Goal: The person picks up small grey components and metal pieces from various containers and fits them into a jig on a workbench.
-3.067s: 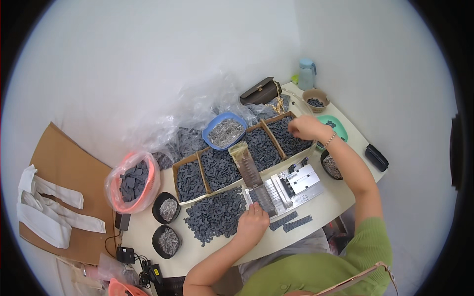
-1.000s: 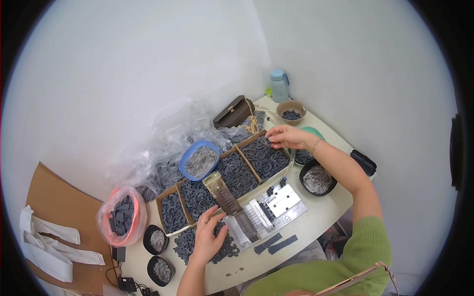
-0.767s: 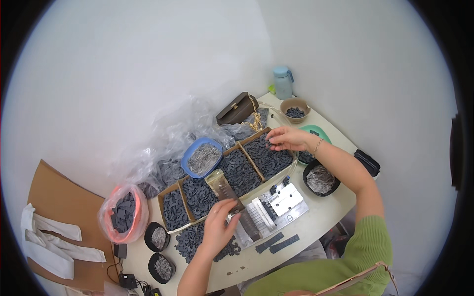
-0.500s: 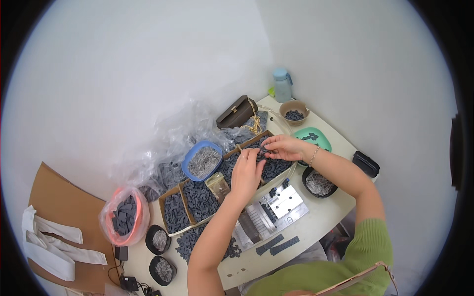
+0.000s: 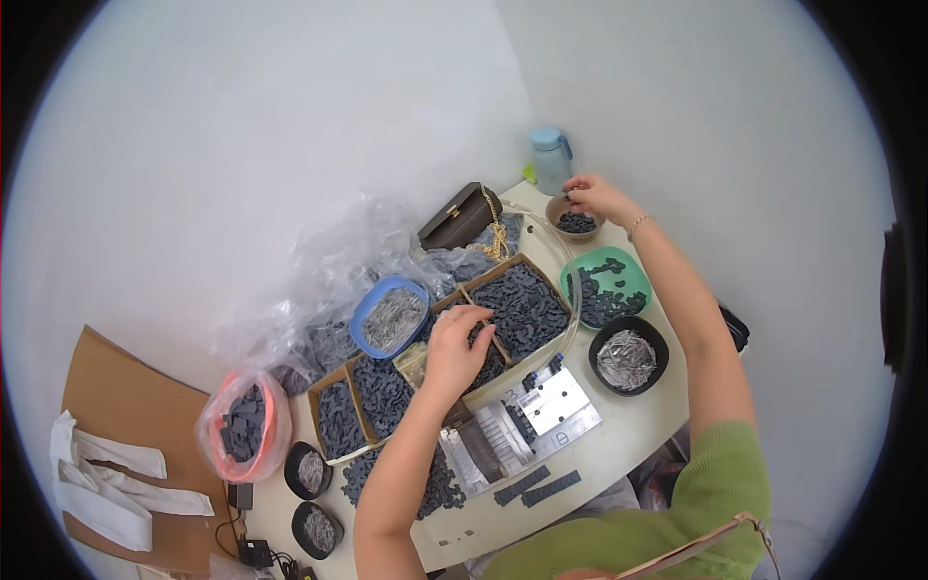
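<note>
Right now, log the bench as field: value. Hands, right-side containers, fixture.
left hand: over long divided cardboard box, thumb and fingers apart
right hand: at brown round bowl of small dark pieces; grip contents unclear
right-side containers: green rounded tray, dark pieces inside; round black bowl, silvery pins inside
fixture: silver metal assembly; two flat dark strips nearby

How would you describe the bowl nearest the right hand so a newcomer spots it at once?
Follow the pale table to its far corner, where a light-blue bottle stands. Just in front, by the right hand, is a round bowl holding dark pieces. Its tan colour sets it apart from the green dish and black bowl below it in the picture.
</note>
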The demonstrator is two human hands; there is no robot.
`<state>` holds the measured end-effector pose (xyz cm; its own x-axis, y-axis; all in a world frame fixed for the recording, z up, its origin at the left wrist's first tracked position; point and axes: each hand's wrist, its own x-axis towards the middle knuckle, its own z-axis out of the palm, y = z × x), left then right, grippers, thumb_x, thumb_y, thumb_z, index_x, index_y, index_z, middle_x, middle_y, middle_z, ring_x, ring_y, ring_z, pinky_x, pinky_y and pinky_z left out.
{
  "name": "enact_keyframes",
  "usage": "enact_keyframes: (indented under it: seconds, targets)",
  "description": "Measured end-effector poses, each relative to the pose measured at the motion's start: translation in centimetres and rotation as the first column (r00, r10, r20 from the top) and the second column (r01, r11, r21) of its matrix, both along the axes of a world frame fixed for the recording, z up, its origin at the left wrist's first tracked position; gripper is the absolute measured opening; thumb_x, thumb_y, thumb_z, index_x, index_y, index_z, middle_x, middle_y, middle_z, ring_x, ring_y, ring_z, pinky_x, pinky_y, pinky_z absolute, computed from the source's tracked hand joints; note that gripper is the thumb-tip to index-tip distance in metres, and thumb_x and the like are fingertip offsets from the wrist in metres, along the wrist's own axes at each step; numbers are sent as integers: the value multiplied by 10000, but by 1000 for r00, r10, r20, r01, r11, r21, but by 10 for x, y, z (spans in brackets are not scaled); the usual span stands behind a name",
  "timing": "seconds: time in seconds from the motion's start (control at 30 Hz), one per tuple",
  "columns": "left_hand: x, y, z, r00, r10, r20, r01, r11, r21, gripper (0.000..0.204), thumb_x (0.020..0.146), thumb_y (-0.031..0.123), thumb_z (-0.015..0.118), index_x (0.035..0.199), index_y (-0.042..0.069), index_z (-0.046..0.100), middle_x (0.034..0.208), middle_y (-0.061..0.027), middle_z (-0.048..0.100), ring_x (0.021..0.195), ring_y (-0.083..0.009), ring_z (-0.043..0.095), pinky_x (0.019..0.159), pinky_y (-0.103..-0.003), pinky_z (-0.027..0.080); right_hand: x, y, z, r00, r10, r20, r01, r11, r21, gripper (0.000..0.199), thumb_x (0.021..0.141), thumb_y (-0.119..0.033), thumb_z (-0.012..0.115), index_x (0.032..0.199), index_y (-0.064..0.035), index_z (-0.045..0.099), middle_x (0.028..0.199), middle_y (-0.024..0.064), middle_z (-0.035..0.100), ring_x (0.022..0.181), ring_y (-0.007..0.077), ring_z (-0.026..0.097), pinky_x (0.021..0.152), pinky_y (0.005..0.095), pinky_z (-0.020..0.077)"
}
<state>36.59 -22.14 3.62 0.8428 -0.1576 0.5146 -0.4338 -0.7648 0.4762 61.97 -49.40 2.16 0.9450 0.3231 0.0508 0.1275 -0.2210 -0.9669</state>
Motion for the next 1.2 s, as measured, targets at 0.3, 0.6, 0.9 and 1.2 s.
enact_keyframes:
  seconds: [0.3,0.6,0.9,1.2]
  targets:
    - [-62,-10,135,811,-584,-43,455,675,-580,369,737,82,714,1073,-29,610,1096,-114,626,1074,-219,565,971,-350,401,-37,50,-6,795,22,607,212,926,-311,166,820,-114,598,924,-15,681,863,158,687,795,243,673,723,350,525]
    - [-102,-79,173,184,-972,148,810,65,-583,350,728,78,711,1046,-32,616,1032,-141,634,1010,-235,595,927,-357,438,-147,93,-8,571,725,386,-95,525,-846,176,745,-68,654,918,-73,683,906,102,660,882,276,652,745,393,526]
    - [-123,-62,168,77,-973,216,761,-82,-643,333,746,107,711,1032,-39,623,1029,-173,632,1004,-267,602,931,-388,444,-137,110,-20,593,751,290,-32,383,-923,253,665,-81,710,911,-44,663,910,137,650,890,313,642,763,409,526]
    - [-114,9,156,584,-811,36,473,304,-827,341,739,46,697,1059,-43,620,1084,-159,625,1022,-252,601,969,-385,427,-110,90,-23,743,652,148,-430,635,-642,208,701,-65,727,906,-48,696,804,91,698,770,203,670,717,322,532]
